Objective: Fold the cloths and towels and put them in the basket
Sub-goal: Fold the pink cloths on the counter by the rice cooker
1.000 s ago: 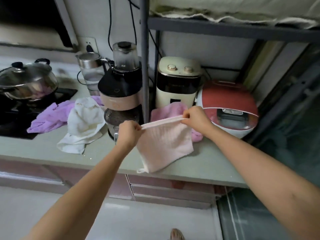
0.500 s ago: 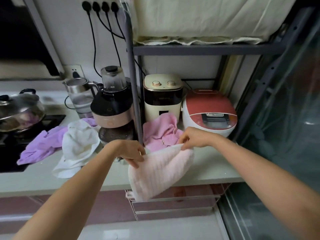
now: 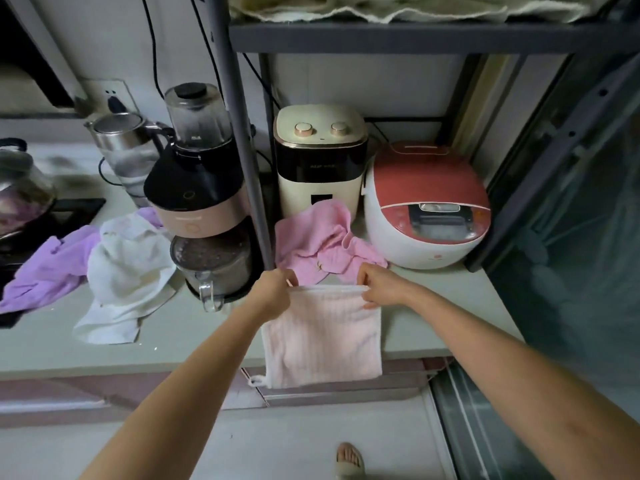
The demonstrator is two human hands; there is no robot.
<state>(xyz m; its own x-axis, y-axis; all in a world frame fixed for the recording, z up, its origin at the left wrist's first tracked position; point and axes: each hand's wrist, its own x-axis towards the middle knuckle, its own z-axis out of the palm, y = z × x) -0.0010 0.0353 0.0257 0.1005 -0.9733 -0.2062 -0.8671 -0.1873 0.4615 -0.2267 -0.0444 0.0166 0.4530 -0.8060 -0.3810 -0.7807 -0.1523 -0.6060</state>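
Nearest the camera: both forearms reach forward over the floor toward the front edge of the table [image 3: 194, 344]. A sandalled foot [image 3: 349, 459] shows on the floor below.

Pale pink cloth [image 3: 322, 337]: held by its top edge, already doubled by the look of it. It hangs over the table's front edge, lower hem below the edge, a small loop at its lower left corner. Left hand [image 3: 273, 292] pinches the top left corner, fingers curled round the hem. Right hand [image 3: 377, 289] pinches the top right corner in the same way, knuckles up. Top edge is stretched nearly straight between the two hands.

Risks, as judged:
- Most of the cloth hangs off the table; if either pinch loosens, that corner drops and the fold opens, or the cloth slides to the floor.
- Uneven pull between the hands would skew the next fold.

Just behind the hands: crumpled pink towel [image 3: 318, 244], unfolded, in front of a cream appliance [image 3: 320, 161] and beside a red rice cooker [image 3: 426, 206]. Toward the left: white cloth [image 3: 128, 271] and purple cloth [image 3: 48, 268], both unfolded, near a blender [image 3: 201, 188]. No basket in view.
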